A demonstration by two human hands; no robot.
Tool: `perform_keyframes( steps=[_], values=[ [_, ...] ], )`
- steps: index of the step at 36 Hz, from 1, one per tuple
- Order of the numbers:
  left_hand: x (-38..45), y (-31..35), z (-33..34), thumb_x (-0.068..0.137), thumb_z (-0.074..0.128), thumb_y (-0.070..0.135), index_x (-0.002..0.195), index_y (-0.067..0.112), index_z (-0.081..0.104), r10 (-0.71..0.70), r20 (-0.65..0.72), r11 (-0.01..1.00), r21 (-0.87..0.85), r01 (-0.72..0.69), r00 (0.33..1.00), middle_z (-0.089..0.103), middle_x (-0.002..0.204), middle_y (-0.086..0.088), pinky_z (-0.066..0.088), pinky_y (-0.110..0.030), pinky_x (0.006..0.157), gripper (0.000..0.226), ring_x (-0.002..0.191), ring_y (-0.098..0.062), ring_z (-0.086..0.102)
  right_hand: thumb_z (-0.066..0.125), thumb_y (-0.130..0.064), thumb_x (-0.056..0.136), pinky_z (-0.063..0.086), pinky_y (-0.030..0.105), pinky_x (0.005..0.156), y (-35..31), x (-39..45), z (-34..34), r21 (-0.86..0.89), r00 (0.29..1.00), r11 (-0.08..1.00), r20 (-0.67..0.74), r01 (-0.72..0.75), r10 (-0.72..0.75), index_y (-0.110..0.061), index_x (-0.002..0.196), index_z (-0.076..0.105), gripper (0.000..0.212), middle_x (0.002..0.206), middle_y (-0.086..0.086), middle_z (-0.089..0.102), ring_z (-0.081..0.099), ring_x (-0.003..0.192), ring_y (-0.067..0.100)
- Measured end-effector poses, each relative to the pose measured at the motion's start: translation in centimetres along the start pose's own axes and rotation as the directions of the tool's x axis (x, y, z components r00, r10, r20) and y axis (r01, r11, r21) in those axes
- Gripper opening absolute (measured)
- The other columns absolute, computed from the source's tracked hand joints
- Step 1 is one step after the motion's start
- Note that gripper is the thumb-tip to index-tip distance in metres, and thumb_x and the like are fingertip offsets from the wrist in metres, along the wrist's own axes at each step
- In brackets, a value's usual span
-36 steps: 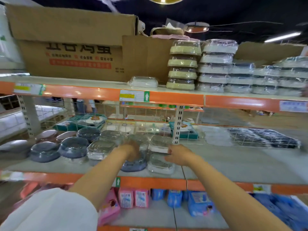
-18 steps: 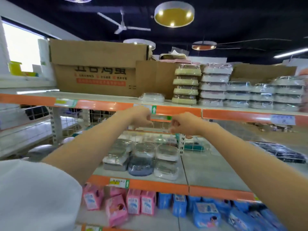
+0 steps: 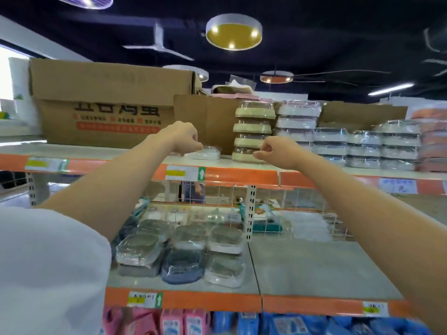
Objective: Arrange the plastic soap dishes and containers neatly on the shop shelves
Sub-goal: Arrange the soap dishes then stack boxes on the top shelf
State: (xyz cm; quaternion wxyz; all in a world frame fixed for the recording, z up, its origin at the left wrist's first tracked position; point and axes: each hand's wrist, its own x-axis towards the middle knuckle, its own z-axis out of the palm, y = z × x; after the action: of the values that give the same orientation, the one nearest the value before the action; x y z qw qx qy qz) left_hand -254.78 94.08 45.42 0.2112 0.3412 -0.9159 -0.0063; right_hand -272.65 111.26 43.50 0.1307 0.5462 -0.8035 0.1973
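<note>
We see a large cardboard box [image 3: 108,102] on the top shelf. Above and right of the box hang a round ceiling lamp [image 3: 234,32] and a white fan [image 3: 158,43]. Far below the box stand pink cartons [image 3: 169,322] and blue cartons [image 3: 290,323].

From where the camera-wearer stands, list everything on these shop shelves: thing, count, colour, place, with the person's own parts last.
Cardboard box: one, brown, top shelf left.
Single wrapped soap dish: one, white, top shelf, between the hands.
Beige soap dish stack: four high, beige, top shelf centre.
White container stacks: several, white and clear, top shelf right.
Wrapped dishes: about eight, clear, grey and blue, middle shelf left.
Packets: several, pink and blue, bottom shelf.
Ceiling lamp: one, gold, overhead.
Left hand: curled, empty, beside the single dish.
Right hand: curled, empty, before the beige stack.
</note>
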Motion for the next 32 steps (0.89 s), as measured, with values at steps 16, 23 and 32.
perform_keyframes(
  steps=[16, 23, 32],
  values=[
    [13.3, 1.0, 2.7, 0.097, 0.050, 0.033, 0.098, 0.005, 0.063, 0.037, 0.023, 0.988, -0.150, -0.034, 0.999, 0.067, 0.086, -0.009, 0.051, -0.023, 0.059, 0.031, 0.075, -0.019, 0.067, 0.043, -0.039, 0.101, 0.050, 0.045, 0.093, 5.6, 9.6, 0.3, 0.240, 0.963, 0.945, -0.096, -0.223, 0.252, 0.005, 0.109, 0.061, 0.048, 0.103, 0.019, 0.067, 0.065, 0.096, 0.033],
    [18.2, 2.2, 3.5, 0.100, 0.042, 0.041, 0.120, -0.001, 0.054, -0.060, -0.005, 0.910, -0.412, 0.053, 0.998, 0.065, 0.098, -0.012, 0.048, -0.021, 0.050, 0.048, 0.066, -0.016, 0.064, 0.046, -0.038, 0.100, 0.055, 0.041, 0.086, 6.7, 13.5, 0.1, 0.317, 0.949, 0.914, -0.099, -0.254, 0.298, 0.000, 0.119, 0.055, 0.044, 0.104, 0.019, 0.065, 0.061, 0.085, 0.024],
    [22.0, 2.7, 4.5, 0.102, 0.031, 0.047, 0.144, 0.005, 0.033, -0.142, 0.191, 0.719, -0.654, 0.234, 0.971, 0.062, 0.103, -0.017, 0.053, -0.026, 0.060, 0.059, 0.066, -0.020, 0.062, 0.046, -0.045, 0.099, 0.047, 0.021, 0.047, 6.9, 18.4, 0.3, 0.408, 0.932, 0.870, -0.108, -0.276, 0.346, -0.002, 0.143, 0.028, 0.064, 0.098, 0.011, 0.062, 0.060, 0.067, 0.014]
  ],
)
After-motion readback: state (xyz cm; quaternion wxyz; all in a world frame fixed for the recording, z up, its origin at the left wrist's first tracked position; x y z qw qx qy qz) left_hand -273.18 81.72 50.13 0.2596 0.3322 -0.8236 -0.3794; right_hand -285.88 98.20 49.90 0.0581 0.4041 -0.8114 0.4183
